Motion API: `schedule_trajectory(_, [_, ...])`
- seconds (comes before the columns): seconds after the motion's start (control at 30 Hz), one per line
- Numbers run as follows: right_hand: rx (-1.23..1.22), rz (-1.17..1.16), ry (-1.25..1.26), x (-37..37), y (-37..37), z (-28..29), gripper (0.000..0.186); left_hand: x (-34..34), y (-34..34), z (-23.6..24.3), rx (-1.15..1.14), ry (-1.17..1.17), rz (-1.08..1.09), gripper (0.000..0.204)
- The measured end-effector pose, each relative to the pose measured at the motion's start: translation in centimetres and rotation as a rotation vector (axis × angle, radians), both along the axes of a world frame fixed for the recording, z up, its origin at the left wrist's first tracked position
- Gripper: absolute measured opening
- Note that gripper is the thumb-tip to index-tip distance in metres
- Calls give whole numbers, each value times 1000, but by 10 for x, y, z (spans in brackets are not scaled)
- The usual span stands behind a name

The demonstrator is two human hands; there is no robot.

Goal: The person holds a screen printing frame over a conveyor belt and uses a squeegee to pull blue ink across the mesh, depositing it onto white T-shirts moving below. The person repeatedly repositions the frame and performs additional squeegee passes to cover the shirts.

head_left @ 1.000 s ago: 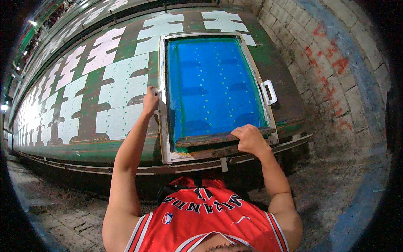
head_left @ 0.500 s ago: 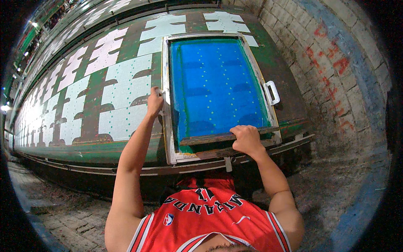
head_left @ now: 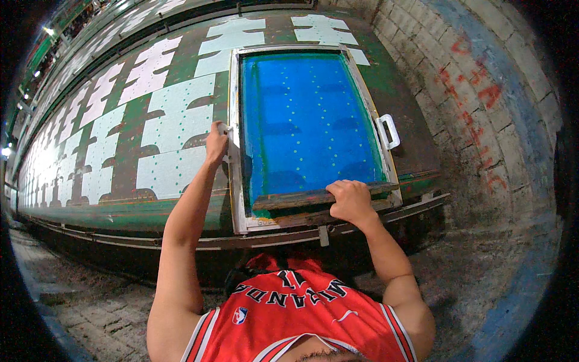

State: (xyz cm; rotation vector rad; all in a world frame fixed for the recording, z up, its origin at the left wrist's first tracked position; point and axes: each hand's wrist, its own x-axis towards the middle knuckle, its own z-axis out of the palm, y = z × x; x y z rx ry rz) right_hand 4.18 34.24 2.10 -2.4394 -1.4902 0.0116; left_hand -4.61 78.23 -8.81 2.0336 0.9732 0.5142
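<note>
A white-framed printing screen [head_left: 369, 108] with blue mesh [head_left: 301, 120] lies flat on a long green table [head_left: 120, 208]. My left hand [head_left: 216, 142] grips the handle on the frame's left side. My right hand [head_left: 350, 200] is closed over a long wooden squeegee [head_left: 289, 200] that lies across the near end of the blue mesh. A white handle [head_left: 387, 131] sticks out of the frame's right side.
White fabric pieces with small green dots [head_left: 172, 130] lie in rows along the table to the left and beyond the screen. A brick wall [head_left: 482, 102] with red marks runs close on the right. The floor [head_left: 90, 314] below is rough brick.
The view has shifted slightly. Both hands stay on the frame handle and the squeegee, which sits at the near end of the mesh as before.
</note>
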Motion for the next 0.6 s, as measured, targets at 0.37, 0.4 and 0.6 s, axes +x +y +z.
schedule_trajectory(0.37, [-16,3,64,-1,-5,-3,34,-2,-2,-2,110,60,-14,56])
schedule_trajectory(0.4, [-25,1,66,0,-4,-4,35,-2,-2,-3,118,27,-30,54])
schedule_trajectory(0.6, [-51,1,91,1,-3,-4,37,-4,-3,-2,61,-36,-69,48])
